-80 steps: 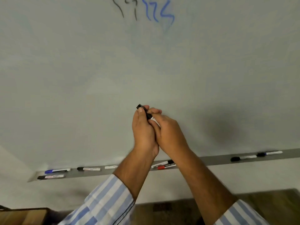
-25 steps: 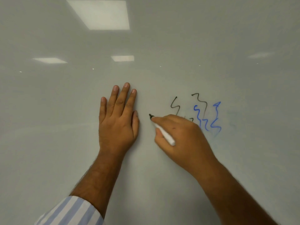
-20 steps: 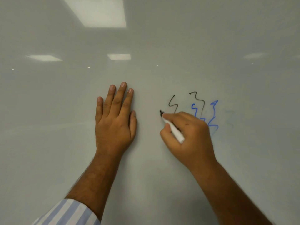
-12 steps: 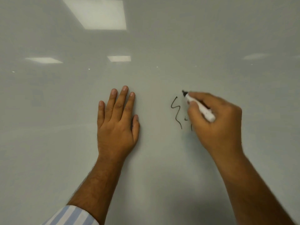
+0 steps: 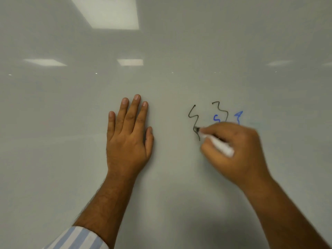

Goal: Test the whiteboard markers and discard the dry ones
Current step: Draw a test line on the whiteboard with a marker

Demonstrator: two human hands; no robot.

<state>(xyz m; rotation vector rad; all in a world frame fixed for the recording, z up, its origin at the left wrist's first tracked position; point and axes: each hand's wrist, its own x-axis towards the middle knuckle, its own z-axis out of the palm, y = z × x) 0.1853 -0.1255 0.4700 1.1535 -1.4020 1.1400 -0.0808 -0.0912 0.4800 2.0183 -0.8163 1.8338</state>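
The whiteboard [image 5: 161,51] fills the view. My right hand [image 5: 235,150] grips a white-barrelled black marker [image 5: 219,145], its dark tip [image 5: 196,129] touching the board on the lower part of a black squiggle [image 5: 193,116]. A second black squiggle [image 5: 221,109] and blue squiggles [image 5: 238,116] show above my knuckles, partly hidden by the hand. My left hand [image 5: 128,137] lies flat against the board to the left, fingers together and pointing up, about a hand's width from the marker tip. The marker's cap is not visible.
Ceiling light panels [image 5: 107,13] reflect in the glossy board at the top and across the middle. A blue-and-white striped sleeve [image 5: 75,238] covers my left forearm at the bottom edge. The marker tray is out of view.
My right hand dropped down and left from the top of the black squiggle to its lower part, uncovering the second black squiggle and the blue marks. My left hand stayed flat on the board.
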